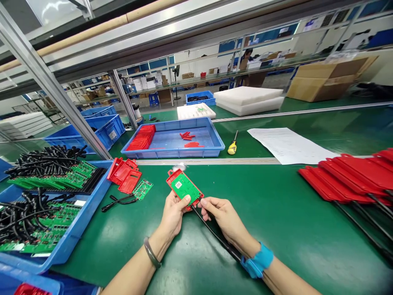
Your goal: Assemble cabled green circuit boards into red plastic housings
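Observation:
Above the green bench, my left hand (pixel 175 211) grips a red plastic case (pixel 170 177) from its lower left side, thumb pressed on the green circuit board (pixel 185 188) lying inside it. A white label sits on the board. Black cables (pixel 211 232) run out of the case's lower end toward my right forearm. My right hand (pixel 219 213) pinches at the case's lower right corner, where a cable leaves; its fingertips partly hide what they hold. To the left lie loose red case parts (pixel 125 176) beside another circuit board (pixel 143 189) with black leads.
A blue bin (pixel 89 213) at left holds many wired boards. Ahead, a blue tray (pixel 172 153) contains red parts. A yellow screwdriver (pixel 232 147) and paper sheets (pixel 288 143) lie behind. Red cases with cables (pixel 346 180) are stacked at right. A metal post (pixel 58 90) rises at left.

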{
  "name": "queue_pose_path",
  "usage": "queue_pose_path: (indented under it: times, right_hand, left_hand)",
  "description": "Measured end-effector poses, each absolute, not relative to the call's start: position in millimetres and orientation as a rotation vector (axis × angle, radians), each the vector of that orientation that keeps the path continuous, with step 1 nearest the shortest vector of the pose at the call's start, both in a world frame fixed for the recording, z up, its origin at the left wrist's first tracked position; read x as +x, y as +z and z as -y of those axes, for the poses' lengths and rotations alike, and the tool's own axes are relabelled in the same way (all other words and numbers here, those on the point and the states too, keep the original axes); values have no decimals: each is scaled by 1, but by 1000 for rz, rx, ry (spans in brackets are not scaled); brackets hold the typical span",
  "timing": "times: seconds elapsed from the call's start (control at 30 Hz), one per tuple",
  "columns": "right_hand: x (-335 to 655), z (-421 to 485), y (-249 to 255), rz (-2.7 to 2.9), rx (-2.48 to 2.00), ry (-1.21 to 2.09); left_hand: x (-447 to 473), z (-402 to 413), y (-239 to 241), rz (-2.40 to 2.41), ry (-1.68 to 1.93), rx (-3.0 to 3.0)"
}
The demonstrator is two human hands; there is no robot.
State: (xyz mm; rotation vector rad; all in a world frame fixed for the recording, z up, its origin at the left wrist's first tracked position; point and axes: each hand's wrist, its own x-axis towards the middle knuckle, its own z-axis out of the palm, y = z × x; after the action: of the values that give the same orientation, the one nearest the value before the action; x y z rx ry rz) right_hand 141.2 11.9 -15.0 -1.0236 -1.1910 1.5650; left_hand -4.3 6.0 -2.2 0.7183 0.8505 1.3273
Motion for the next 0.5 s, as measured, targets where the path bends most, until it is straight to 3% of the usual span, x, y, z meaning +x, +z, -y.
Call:
queue_pose_path:
  times: [0.3,0.5]
  right_hand:
    - [150,-25,-6,1319,-886,1681]
    - [147,-25,-20,1502,-1078,1342]
  left_hand:
    - [-15,-11,0,-963,1272,939]
    - [-5,-12,-12,-988,1287,1055]
